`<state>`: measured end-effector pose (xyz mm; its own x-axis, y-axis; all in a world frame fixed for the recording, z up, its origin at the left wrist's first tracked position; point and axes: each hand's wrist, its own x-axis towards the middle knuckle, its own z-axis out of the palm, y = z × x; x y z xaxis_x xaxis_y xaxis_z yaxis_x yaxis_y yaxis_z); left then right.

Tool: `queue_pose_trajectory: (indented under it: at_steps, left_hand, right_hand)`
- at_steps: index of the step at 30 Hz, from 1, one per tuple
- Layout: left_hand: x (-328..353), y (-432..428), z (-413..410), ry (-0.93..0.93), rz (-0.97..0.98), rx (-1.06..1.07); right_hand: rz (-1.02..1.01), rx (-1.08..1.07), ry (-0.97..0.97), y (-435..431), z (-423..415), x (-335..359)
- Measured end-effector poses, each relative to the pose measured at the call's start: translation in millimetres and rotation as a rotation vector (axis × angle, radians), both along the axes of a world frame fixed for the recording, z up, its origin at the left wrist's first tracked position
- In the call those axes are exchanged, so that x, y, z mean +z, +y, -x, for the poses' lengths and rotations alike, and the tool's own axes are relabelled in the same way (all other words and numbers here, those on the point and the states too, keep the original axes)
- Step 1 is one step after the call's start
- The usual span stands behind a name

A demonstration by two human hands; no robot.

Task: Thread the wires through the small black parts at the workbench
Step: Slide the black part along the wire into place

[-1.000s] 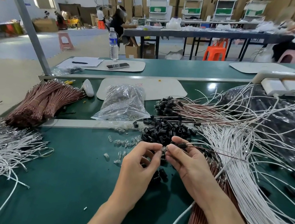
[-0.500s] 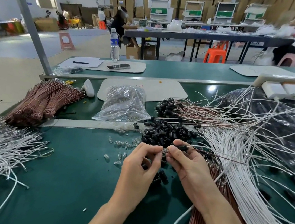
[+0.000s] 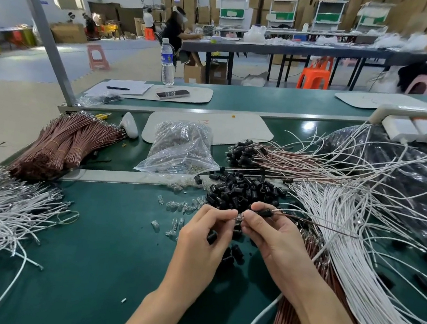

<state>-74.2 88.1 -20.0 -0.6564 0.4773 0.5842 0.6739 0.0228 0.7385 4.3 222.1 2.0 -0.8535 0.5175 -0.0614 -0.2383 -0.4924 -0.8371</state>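
Little has changed over the last second: left grip (image 3: 203, 238) and right grip (image 3: 275, 243) remain fingertip to fingertip, shifted only slightly. Both are pressed together, pinching a small clear piece (image 3: 239, 217) between them. The right grip also pinches a thin wire (image 3: 319, 226), which trails off to its right. One black part (image 3: 265, 212) sits on that wire, just beside the right thumb. Judgement: threading is still in hand. The loose black parts (image 3: 241, 191) lie just beyond both grips on the worktop (image 3: 90, 254).

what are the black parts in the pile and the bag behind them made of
Black parts: likely moulded plastic, with a dull sheen on their small tubular bodies. Bag: thin clear plastic film, glossy, crinkled, its contents showing through.
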Motion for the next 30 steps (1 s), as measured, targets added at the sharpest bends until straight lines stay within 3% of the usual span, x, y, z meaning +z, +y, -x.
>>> queue_pose_trajectory:
  at_steps: [12,30]
  left_hand:
    - [-0.4,0.1,0.5,-0.061,-0.011,-0.016]
    - [-2.9,0.9,-0.7,-0.083,0.007,0.019]
  right_hand:
    - [-0.071,0.019,-0.027,-2.9,0.2,0.6]
    - [0.050,0.028,-0.019,-1.5,0.5,-0.4]
